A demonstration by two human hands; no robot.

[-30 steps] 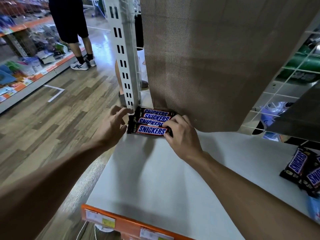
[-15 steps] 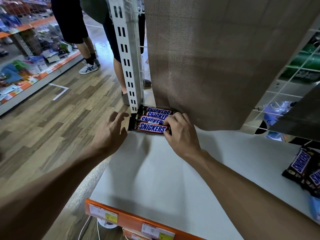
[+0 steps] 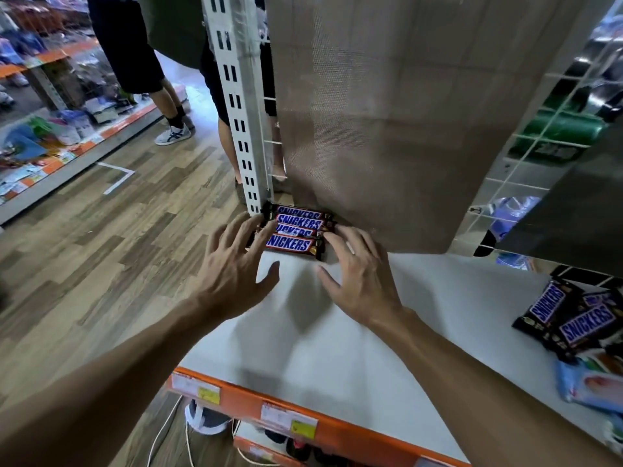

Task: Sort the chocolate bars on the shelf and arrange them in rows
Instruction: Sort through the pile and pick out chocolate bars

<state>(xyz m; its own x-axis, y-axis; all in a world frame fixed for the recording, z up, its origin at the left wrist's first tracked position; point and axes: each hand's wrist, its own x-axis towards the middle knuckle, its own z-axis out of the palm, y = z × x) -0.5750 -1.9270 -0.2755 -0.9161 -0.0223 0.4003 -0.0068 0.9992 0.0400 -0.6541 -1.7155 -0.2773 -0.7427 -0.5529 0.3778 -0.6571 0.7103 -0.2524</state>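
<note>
Four bars (image 3: 296,228) lay in a row at the shelf's (image 3: 337,358) back left corner, beside the post (image 3: 243,112); the left hand (image 3: 232,264), fingers spread straight, touched their left ends; the right hand (image 3: 362,276), likewise spread, touched their right ends; a loose pile (image 3: 573,320) lay far right.

Four Snickers bars (image 3: 296,230) lie flat, labels up, side by side in one row at the back-left corner of the shelf (image 3: 337,348). A loose pile (image 3: 573,318) of overlapping, skewed bars sits at the right edge.
</note>
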